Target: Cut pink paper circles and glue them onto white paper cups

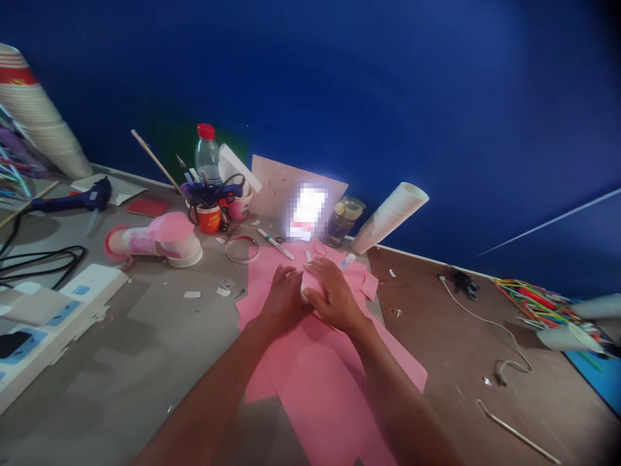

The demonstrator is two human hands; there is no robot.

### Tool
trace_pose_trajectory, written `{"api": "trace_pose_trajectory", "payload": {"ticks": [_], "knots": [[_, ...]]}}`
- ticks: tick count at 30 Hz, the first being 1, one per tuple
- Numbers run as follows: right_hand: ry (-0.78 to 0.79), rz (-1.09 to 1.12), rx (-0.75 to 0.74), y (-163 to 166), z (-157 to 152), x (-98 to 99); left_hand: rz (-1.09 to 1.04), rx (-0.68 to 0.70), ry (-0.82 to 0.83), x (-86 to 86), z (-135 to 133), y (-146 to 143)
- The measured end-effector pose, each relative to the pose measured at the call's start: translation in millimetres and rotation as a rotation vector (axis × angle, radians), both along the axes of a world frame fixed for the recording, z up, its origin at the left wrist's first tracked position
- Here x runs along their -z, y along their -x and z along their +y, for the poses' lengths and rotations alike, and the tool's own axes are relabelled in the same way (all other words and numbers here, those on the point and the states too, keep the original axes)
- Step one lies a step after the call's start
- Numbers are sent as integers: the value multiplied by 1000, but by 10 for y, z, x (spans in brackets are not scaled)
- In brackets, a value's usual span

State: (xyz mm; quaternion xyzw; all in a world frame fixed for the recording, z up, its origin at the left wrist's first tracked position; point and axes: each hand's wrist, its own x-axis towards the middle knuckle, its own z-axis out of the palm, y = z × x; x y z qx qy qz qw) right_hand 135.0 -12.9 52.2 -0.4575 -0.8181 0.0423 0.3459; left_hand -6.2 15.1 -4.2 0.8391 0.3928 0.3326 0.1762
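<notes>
At the middle of the head view, a paper cup (312, 288) with pink on its side sits between my hands, mostly covered by them. My right hand (336, 296) wraps over it from the right, thumb on the near side. From the left, my left hand (281, 301) presses against it with curled fingers, whose tips are partly hidden. Beneath both hands lie overlapping sheets of pink paper (320, 388). Just beyond them are a white marker (275, 244) and a roll of tape (242, 249).
A lit phone (306, 210) leans at the back, beside a jar (345, 220) and stacked paper cups (391, 217). On the left are a cup assembly with pink paper (155, 239), a glue gun (72, 197) and a power strip (63, 323). A white cable (490, 320) lies right.
</notes>
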Motion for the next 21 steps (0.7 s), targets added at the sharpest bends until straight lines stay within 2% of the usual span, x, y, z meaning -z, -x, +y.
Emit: {"api": "trace_pose_trajectory", "payload": {"ticks": [21], "knots": [[16,10,-14,3,7,3,32,2,4,10,-1,0]]}}
